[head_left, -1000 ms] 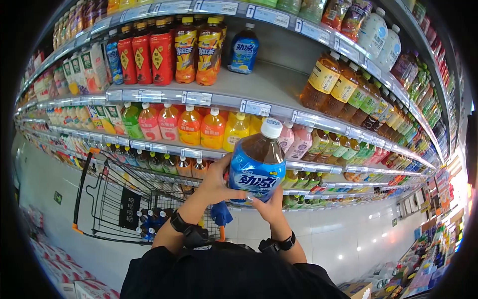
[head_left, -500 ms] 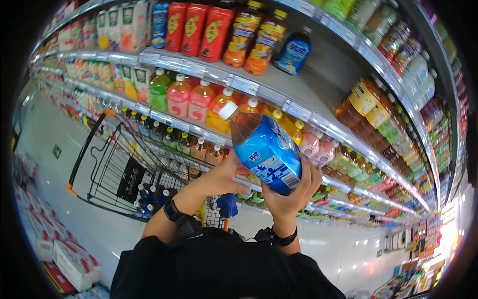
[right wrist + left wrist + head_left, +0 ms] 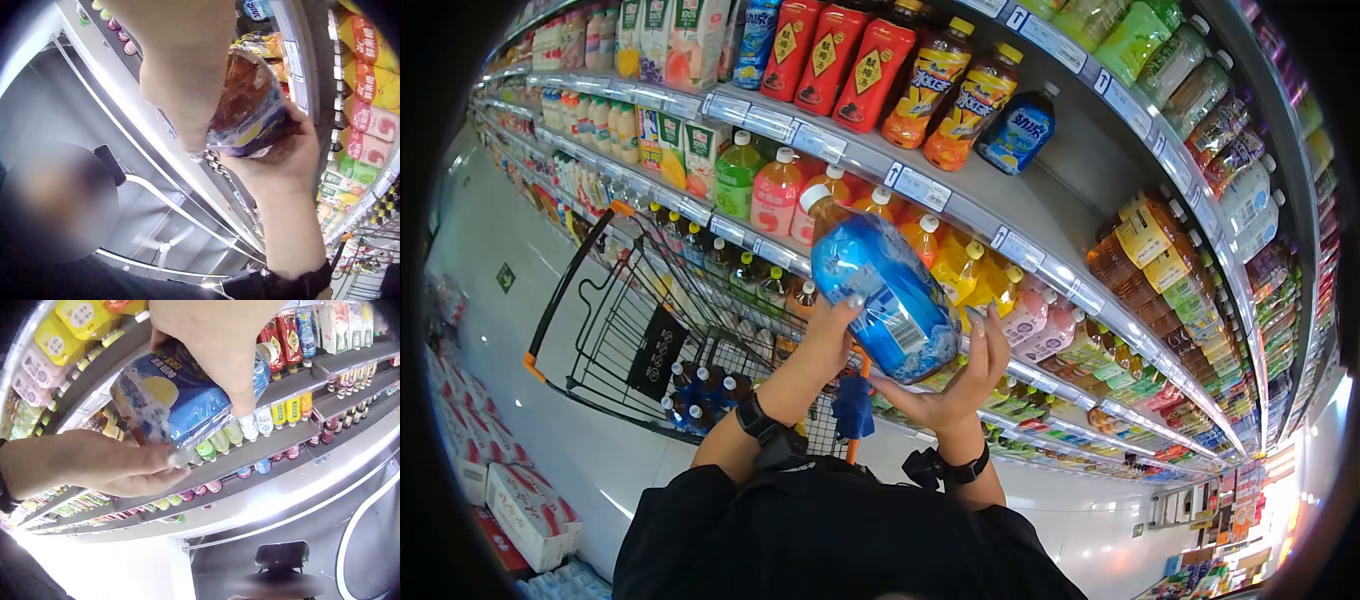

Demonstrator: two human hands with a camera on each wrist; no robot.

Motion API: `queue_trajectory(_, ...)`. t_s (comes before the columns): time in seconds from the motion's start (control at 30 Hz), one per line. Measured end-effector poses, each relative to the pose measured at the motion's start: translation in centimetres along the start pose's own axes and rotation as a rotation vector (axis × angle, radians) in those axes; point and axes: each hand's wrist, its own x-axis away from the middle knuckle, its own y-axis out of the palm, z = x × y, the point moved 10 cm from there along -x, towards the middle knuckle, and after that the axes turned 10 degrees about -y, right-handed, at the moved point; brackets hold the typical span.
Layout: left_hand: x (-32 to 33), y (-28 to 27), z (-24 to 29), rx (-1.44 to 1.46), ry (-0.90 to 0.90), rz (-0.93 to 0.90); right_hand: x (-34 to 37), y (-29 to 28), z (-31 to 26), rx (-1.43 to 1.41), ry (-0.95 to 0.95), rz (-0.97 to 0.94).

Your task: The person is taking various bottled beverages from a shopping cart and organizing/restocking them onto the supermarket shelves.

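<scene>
A large drink bottle [image 3: 885,290] with a white cap, brown drink and a blue label is held tilted in front of the shelves, its cap towards the upper left. My left hand [image 3: 830,335] grips its side, thumb across the label, where a barcode shows. A yellow lemon picture on the label appears in the left wrist view. By the base, my right hand [image 3: 960,385] is spread, its fingers extended and its thumb near the bottle's lower end. In the right wrist view, the left hand [image 3: 281,159] wraps round the bottle from the far side.
A similar blue-labelled bottle [image 3: 1018,128] stands on the shelf [image 3: 1060,195] beside yellow-capped tea bottles [image 3: 970,105]. Juice bottles [image 3: 775,190] line the shelf below. To the left stands a shopping cart [image 3: 625,300] holding several white-capped bottles [image 3: 705,395]; a blue cloth-like item [image 3: 853,407] hangs at its near end.
The bottle went from upright to tilted left, and its label turned to the barcode side. Half a second ago the right hand held it; now the left grips it and the right has let go.
</scene>
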Motion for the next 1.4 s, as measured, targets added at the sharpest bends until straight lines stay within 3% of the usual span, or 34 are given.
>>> queue_trajectory(0.1, -0.2, -0.8, 1.2, -0.015, 0.034, 0.005, 3.7, 2.2, 4.2, -0.397, 0.352, -0.022)
queue_trajectory(0.23, -0.2, -1.1, 3.2, -0.201, 0.124, 0.001, 8.4, 8.9, 5.6, -1.231, 0.933, -0.11)
queue_trajectory(0.33, 0.4, 0.6, 3.9, -0.305, 0.1, 0.004, 13.2, 12.4, 3.4, -1.728, 1.162, -0.211)
queue_trajectory(0.43, -0.3, 0.3, 3.8, -0.256, 0.092, 0.045, 11.3, 12.8, 1.2, -2.114, 1.162, -0.131)
queue_trajectory(0.57, -0.4, 0.9, 4.1, -0.32, 0.081, 0.033, 10.4, 12.8, 0.5, -2.237, 1.171, -0.132)
queue_trajectory(0.7, 0.0, 1.1, 4.0, -0.424, 0.041, 0.018, 12.9, 13.4, 1.1, -1.966, 1.43, 0.029)
queue_trajectory(0.73, -0.1, 1.2, 3.8, -0.436, -0.005, 0.008, 13.1, 13.5, 0.8, -2.056, 1.452, 0.116)
queue_trajectory(1.03, -0.6, 0.1, 1.6, -0.409, -0.037, -0.033, 14.0, 12.0, 1.1, -1.871, 1.435, 0.019)
queue_trajectory(1.17, -1.1, 0.4, 0.3, -0.293, -0.071, -0.068, 14.1, 10.7, 1.6, -1.951, 1.312, -0.033)
queue_trajectory(1.4, -1.1, 1.8, -1.2, -0.333, -0.163, -0.131, 15.5, 9.0, 1.6, -1.957, 1.383, 0.111)
